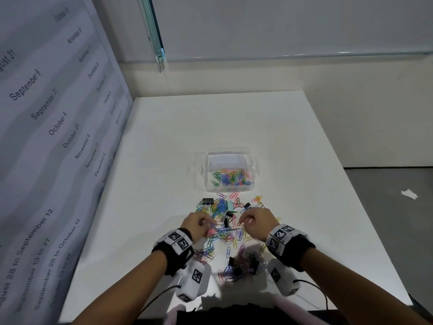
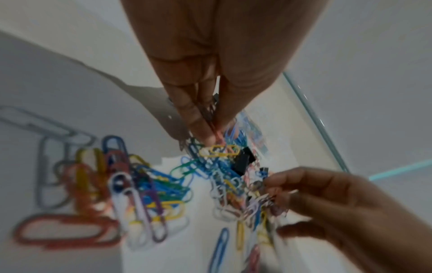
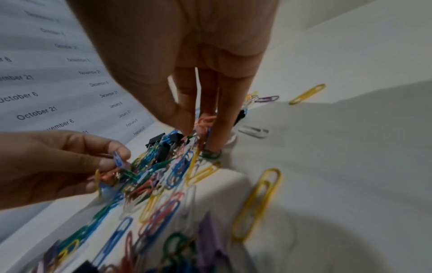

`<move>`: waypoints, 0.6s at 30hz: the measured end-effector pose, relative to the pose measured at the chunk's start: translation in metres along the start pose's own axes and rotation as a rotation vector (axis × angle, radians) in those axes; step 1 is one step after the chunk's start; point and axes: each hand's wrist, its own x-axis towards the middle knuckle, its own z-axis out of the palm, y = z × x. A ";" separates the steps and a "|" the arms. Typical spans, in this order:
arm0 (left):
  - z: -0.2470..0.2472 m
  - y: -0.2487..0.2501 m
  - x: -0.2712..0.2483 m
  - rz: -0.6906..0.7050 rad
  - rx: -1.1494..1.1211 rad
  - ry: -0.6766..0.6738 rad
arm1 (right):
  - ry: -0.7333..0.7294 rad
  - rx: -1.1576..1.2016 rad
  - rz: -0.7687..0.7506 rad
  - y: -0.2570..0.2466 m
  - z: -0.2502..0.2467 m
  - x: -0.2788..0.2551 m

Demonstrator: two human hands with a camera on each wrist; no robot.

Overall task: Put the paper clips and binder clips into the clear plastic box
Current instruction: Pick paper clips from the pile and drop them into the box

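The clear plastic box (image 1: 226, 160) stands mid-table with several coloured paper clips in its near half. Between it and me lies a pile of paper clips (image 1: 221, 231) mixed with black binder clips (image 1: 207, 201) and a mint one (image 1: 230, 205). My left hand (image 1: 207, 225) pinches a small bunch of paper clips at the pile's left side; its fingertips (image 2: 205, 134) press together on them. My right hand (image 1: 243, 222) pinches paper clips at the pile's right side, fingertips (image 3: 187, 125) down in the heap. Each hand also shows in the other wrist view, the left hand (image 3: 70, 162) and right hand (image 2: 315, 199).
A white table (image 1: 187, 125) carries everything. A printed date banner (image 1: 58, 113) hangs along its left edge. A wall stands behind. The table's right edge drops to a grey floor with a paper scrap (image 1: 409, 194). More clips and black binder clips (image 1: 243, 263) lie near my wrists.
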 end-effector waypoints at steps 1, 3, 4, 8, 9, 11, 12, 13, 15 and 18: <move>-0.002 0.002 0.001 -0.015 -0.082 -0.004 | -0.034 -0.030 -0.028 0.001 -0.001 0.000; -0.005 0.006 0.003 -0.039 -0.192 -0.007 | -0.160 -0.150 -0.075 0.002 0.000 0.001; -0.006 0.009 0.005 -0.045 -0.212 -0.006 | -0.218 -0.212 -0.078 0.002 0.001 0.002; -0.011 0.019 0.012 -0.058 -0.272 0.000 | -0.222 -0.242 -0.099 -0.001 0.007 0.001; -0.012 0.023 0.014 -0.062 -0.300 0.002 | -0.210 -0.222 -0.096 -0.002 0.007 0.001; -0.013 0.031 0.017 -0.072 -0.386 0.002 | -0.191 -0.196 -0.077 -0.002 0.004 0.001; -0.014 0.035 0.019 -0.079 -0.432 0.003 | -0.176 -0.183 -0.068 -0.001 0.002 0.002; -0.015 0.039 0.020 -0.083 -0.475 0.003 | -0.157 -0.165 -0.061 -0.001 0.000 0.002; -0.018 0.046 0.024 -0.085 -0.555 0.007 | -0.119 -0.129 -0.044 -0.001 -0.006 0.004; -0.025 0.057 0.028 -0.070 -0.632 0.043 | -0.045 -0.077 -0.012 -0.005 -0.021 0.009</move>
